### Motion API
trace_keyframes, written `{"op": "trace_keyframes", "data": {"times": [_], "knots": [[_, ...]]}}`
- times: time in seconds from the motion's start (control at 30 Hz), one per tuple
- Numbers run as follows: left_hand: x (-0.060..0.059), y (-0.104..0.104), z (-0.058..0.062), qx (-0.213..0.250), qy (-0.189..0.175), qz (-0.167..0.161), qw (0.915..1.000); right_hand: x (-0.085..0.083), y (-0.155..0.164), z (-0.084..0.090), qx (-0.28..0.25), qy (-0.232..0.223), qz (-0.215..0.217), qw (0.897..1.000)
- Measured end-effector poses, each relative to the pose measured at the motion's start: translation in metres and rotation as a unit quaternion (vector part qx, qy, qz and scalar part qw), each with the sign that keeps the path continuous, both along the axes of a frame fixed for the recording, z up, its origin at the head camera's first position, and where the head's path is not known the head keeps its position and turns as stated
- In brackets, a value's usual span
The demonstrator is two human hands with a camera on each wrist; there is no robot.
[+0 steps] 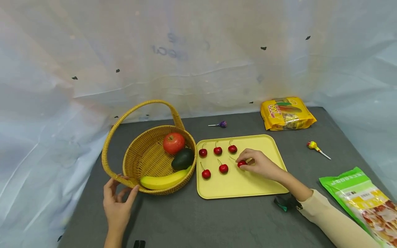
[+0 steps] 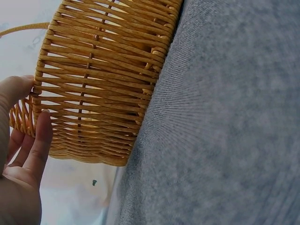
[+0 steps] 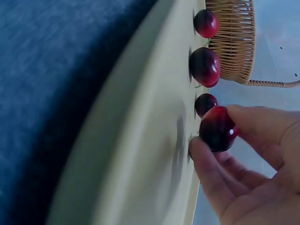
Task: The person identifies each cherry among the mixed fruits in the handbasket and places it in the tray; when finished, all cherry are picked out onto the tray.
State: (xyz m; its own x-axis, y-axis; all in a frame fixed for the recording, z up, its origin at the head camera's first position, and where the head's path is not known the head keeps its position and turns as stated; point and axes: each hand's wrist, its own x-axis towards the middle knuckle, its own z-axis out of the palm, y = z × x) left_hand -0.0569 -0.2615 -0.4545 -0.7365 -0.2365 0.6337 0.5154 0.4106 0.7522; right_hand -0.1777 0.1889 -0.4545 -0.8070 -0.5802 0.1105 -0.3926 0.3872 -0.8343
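Note:
My right hand [image 1: 258, 164] pinches a red cherry [image 3: 218, 129] between thumb and fingers, over the right half of a yellow tray [image 1: 248, 187]. Several other cherries [image 1: 223, 168] with stems lie on the tray's left half, in two rows. On the left, my left hand [image 1: 118, 205] grips the near-left rim of a wicker basket [image 1: 145, 151], by the foot of its handle, thumb and fingers on either side of the weave in the left wrist view. Inside the basket are a red apple [image 1: 173, 143], a dark green avocado [image 1: 183, 158] and a banana [image 1: 164, 181].
Behind the tray lies a purple lollipop [image 1: 222, 124]. A yellow candy bag [image 1: 286, 114] stands at the back right, with a yellow lollipop [image 1: 313, 145] nearer. A green snack bag [image 1: 361, 199] lies beside my right sleeve. White sheeting [image 1: 198, 69] hangs behind the dark table.

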Motion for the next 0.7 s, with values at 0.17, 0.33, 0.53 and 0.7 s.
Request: {"op": "trace_keyframes", "data": {"times": [0.17, 0.33, 0.53, 0.7], "knots": [[-0.0009, -0.0012, -0.0028, 0.007, -0.002, -0.002, 1.0000, 0.0031, -0.0014, 0.0010, 0.029, 0.007, -0.014, 0.999], [0.0003, 0.0010, 0.0002, 0.002, -0.004, 0.002, 1.0000, 0.0041, -0.0057, -0.0002, 0.062, 0.020, -0.026, 0.998], [0.0014, 0.0037, 0.0040, -0.005, -0.008, 0.009, 0.9999, 0.0055, -0.0088, -0.0003, 0.081, 0.032, -0.040, 0.995], [0.0005, 0.0021, 0.0019, -0.003, -0.006, 0.010, 0.9999, 0.0061, -0.0088, -0.0007, 0.090, 0.036, -0.045, 0.994]]}}
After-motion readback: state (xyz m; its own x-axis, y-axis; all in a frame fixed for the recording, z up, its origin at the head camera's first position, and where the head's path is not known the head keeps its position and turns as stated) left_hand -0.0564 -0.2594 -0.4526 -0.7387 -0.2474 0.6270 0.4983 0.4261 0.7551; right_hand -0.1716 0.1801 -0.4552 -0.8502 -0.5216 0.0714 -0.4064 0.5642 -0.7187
